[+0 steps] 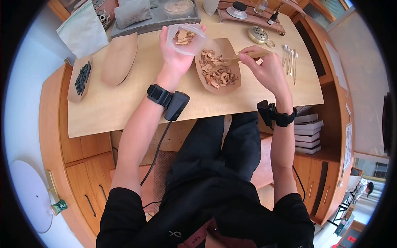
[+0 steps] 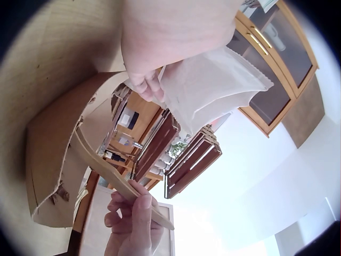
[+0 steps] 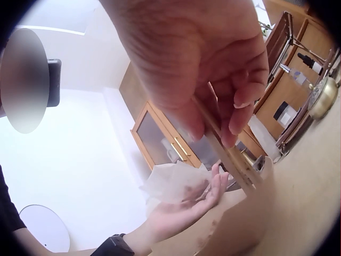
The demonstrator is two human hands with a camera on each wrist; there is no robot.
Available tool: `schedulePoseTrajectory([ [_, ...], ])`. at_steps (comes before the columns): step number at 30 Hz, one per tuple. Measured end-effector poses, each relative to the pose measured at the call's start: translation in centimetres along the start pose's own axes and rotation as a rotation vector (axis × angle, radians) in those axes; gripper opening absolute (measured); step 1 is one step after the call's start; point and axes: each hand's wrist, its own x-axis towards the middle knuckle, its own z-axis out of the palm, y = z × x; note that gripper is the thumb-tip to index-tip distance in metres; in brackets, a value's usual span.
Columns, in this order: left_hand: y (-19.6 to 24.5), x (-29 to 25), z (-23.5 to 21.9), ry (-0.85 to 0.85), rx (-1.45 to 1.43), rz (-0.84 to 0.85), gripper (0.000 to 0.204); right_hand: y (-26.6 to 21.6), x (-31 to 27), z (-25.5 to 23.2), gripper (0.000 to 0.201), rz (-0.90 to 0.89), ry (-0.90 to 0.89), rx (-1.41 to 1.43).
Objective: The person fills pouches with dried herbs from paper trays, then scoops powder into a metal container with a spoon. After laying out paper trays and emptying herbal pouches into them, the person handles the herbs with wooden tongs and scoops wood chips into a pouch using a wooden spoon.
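Observation:
My left hand [image 1: 175,56] holds a translucent plastic bag [image 1: 191,44] with its mouth open; tan dried slices [image 1: 184,36] show inside. In the left wrist view the fingertips curl against the bag [image 2: 208,88]. My right hand [image 1: 266,68] pinches light wooden tongs [image 1: 252,55] between thumb and fingers. Their tips reach in among a heap of brown dried slices [image 1: 219,76] in a boat-shaped cardboard tray [image 1: 225,46]. The right wrist view shows the two wooden arms of the tongs [image 3: 232,154] close together, pointing down over the tray's rim.
To the left lie a similar tray of dark sticks [image 1: 82,78], another cardboard piece [image 1: 120,60] and a white pouch [image 1: 82,31]. A grey tray [image 1: 159,24] with bags stands at the back. A brass pot [image 1: 258,35] and thin metal tools [image 1: 291,62] lie right.

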Motion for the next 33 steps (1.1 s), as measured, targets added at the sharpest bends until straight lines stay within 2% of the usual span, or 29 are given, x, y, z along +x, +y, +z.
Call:
schedulePoseTrajectory([
  [4, 0.0, 0.2, -0.2, 0.016, 0.004, 0.031, 0.066, -0.6, 0.1, -0.3, 0.023, -0.002, -0.051, 0.001],
  [8, 0.2, 0.0, -0.2, -0.019, -0.041, -0.021, 0.066, 0.1, 0.2, 0.0, 0.022, -0.015, -0.048, 0.031],
  [18, -0.1, -0.1, 0.3, 0.003, 0.008, 0.007, 0.070, -0.5, 0.4, 0.1, 0.022, -0.059, -0.032, -0.031],
  [33, 0.1, -0.1, -0.1, -0.018, -0.005, -0.007, 0.064, -0.2, 0.5, 0.3, 0.020, -0.072, -0.036, 0.023],
])
